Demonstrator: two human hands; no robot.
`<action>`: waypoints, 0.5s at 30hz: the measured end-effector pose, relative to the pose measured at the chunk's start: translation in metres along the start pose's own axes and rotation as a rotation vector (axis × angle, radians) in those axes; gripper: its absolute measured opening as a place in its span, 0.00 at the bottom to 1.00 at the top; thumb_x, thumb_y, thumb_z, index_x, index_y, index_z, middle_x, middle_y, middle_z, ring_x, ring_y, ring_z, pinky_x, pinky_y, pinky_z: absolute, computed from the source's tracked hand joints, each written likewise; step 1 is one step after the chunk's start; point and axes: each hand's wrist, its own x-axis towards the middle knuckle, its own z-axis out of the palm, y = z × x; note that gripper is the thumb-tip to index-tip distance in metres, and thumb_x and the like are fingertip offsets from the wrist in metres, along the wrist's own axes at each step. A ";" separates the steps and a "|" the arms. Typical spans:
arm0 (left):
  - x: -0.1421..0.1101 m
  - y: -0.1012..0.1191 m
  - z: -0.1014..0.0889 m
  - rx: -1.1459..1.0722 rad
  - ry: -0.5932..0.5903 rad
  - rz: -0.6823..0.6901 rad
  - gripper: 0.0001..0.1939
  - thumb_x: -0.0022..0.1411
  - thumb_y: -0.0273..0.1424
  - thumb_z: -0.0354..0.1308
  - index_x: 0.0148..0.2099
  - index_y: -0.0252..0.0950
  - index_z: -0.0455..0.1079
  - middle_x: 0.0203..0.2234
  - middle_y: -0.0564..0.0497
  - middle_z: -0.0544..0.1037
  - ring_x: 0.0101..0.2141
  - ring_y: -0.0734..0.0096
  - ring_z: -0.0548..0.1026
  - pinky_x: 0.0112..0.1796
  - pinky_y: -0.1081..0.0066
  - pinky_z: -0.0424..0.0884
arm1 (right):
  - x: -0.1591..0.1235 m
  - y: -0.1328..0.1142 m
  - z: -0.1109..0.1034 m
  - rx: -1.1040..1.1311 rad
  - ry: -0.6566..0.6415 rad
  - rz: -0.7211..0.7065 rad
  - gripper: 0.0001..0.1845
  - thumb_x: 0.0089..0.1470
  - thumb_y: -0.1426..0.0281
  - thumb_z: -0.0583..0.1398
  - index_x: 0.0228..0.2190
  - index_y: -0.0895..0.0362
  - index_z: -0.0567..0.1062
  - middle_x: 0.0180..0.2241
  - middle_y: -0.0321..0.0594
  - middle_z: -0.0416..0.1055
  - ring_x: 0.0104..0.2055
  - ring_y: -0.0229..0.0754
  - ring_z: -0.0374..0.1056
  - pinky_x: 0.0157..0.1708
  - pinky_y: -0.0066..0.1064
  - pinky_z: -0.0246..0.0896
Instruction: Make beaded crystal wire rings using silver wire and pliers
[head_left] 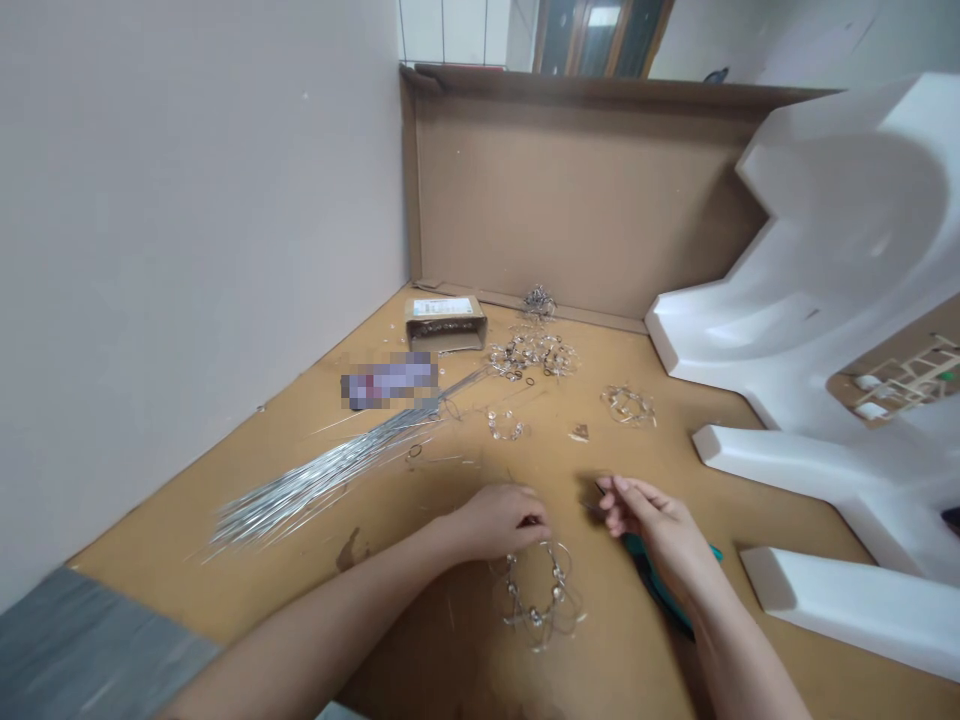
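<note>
My left hand [504, 522] is closed at the top of a beaded wire ring [535, 616], which hangs toward me with clear beads and loose wire ends sticking out. Thumb and fingers of my right hand [664, 525] are pinched together; a small dark bit shows at their tips, too blurred to name. Under that hand are pliers [660, 590] with teal and black handles, partly hidden by the palm and wrist. Beyond my hands lie a smaller beaded ring [505, 425] and another wire ring [628, 405].
A bundle of silver wires [322, 470] lies at left beside a blurred purple packet [390, 380]. Behind stand a small open cardboard box [447, 310], heaped beaded rings [532, 352] and a wire tangle [538, 300]. A cardboard panel [585, 190] and white moulded foam [840, 240] border the table.
</note>
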 end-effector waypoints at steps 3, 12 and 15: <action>0.000 0.001 0.000 -0.113 0.001 -0.056 0.12 0.59 0.37 0.49 0.32 0.36 0.70 0.27 0.53 0.73 0.29 0.75 0.68 0.30 0.77 0.59 | -0.001 -0.001 0.003 -0.087 0.017 -0.042 0.17 0.44 0.58 0.60 0.32 0.59 0.74 0.23 0.38 0.69 0.21 0.34 0.61 0.21 0.27 0.57; 0.002 0.005 -0.007 -0.876 0.155 -0.206 0.15 0.56 0.40 0.51 0.32 0.32 0.66 0.27 0.51 0.74 0.23 0.82 0.63 0.24 0.80 0.58 | -0.005 -0.002 0.002 -0.114 0.197 -0.128 0.15 0.43 0.60 0.61 0.32 0.57 0.76 0.24 0.37 0.70 0.18 0.30 0.54 0.18 0.25 0.51; 0.003 0.004 -0.009 -1.000 0.182 -0.247 0.16 0.54 0.43 0.53 0.31 0.33 0.65 0.27 0.50 0.74 0.20 0.83 0.62 0.21 0.81 0.58 | -0.005 -0.001 0.001 -0.114 0.196 -0.126 0.16 0.42 0.60 0.62 0.31 0.58 0.76 0.23 0.38 0.69 0.20 0.32 0.57 0.18 0.26 0.52</action>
